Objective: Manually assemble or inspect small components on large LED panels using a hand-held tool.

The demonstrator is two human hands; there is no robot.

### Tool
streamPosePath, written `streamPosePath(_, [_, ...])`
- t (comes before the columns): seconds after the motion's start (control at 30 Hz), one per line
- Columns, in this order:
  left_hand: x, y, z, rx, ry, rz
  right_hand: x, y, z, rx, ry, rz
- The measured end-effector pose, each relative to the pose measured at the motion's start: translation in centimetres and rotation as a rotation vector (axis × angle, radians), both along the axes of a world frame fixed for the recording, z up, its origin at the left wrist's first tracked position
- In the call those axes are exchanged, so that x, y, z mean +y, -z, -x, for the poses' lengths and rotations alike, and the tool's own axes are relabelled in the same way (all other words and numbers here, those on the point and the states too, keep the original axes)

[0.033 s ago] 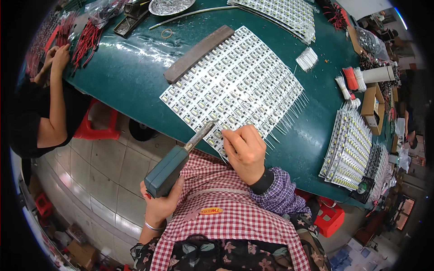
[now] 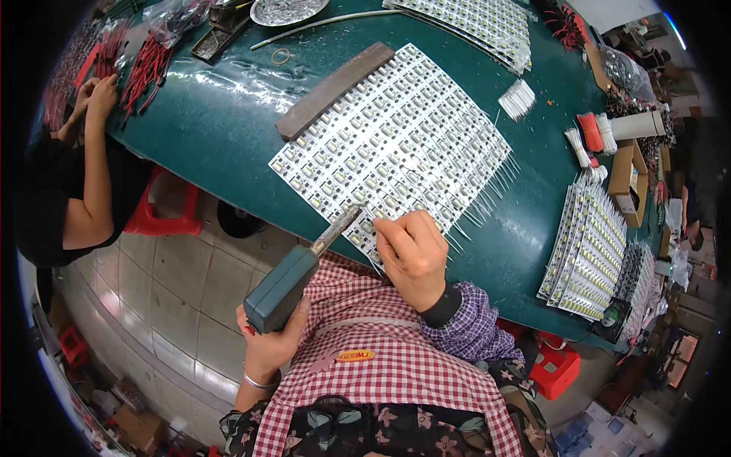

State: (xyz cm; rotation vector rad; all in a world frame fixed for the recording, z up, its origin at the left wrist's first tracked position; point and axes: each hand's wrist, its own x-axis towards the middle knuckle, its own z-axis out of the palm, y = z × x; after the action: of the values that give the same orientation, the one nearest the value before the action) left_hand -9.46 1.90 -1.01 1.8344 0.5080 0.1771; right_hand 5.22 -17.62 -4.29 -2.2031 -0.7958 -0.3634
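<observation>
My left hand (image 2: 272, 340) is wrapped around the grip of a dark green soldering gun (image 2: 283, 286). Its metal tip points up and right, over the near edge of a white sheet of small circuit boards (image 2: 388, 145). Just right of the tip, my right hand (image 2: 415, 251) is closed in a pinch low over the sheet; what its fingertips hold, if anything, is hidden. Thin white wires (image 2: 476, 212) stick out past the sheet's right edge. Along the upper left edge of the sheet lies a dark flat bar (image 2: 335, 90).
Stacked board sheets stand at the right (image 2: 582, 251) and far back (image 2: 476, 30). White wire bundles (image 2: 517, 100), red wires (image 2: 146, 72), a cardboard box (image 2: 627, 183) and a foil-lined dish (image 2: 289, 9) lie on the green table (image 2: 213, 129). A co-worker's arm (image 2: 97, 164) is at left.
</observation>
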Motion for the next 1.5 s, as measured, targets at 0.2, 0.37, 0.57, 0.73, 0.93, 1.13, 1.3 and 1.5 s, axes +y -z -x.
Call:
streamPosePath(0.2, [-0.1, -0.3, -0.1, 0.022, -0.008, 0.042, 0.1, 0.0, 0.1, 0.004, -0.004, 0.015])
streamPosePath(0.37, [0.0, -0.5, -0.4, -0.031, 0.022, -0.021, 0.1, 0.1, 0.2, 0.002, -0.002, 0.027])
streamPosePath(0.57, [0.0, 0.3, 0.9, 0.043, -0.053, 0.008, 0.0, 0.1, 0.2, 0.001, 0.006, 0.031])
streamPosePath(0.73, [0.0, 0.4, 1.2, 0.035, -0.091, 0.030, 0.1, 0.2, 0.2, -0.010, 0.007, 0.026])
streamPosePath(0.93, [0.0, 0.6, 1.4, 0.008, -0.096, 0.000, 0.0, -0.1, 0.3, -0.001, 0.010, 0.022])
streamPosePath(1.13, [-0.1, 0.4, 1.6, -0.009, -0.124, -0.007, -0.6, -1.7, 0.8, 0.020, -0.010, -0.018])
streamPosePath(1.3, [0.1, 0.4, 1.7, -0.049, -0.084, -0.052, -0.4, -0.8, 0.2, 0.033, -0.044, -0.027])
streamPosePath(1.5, [0.1, -0.1, 1.7, -0.006, -0.071, 0.008, -0.1, -0.2, 0.2, 0.031, -0.037, -0.027])
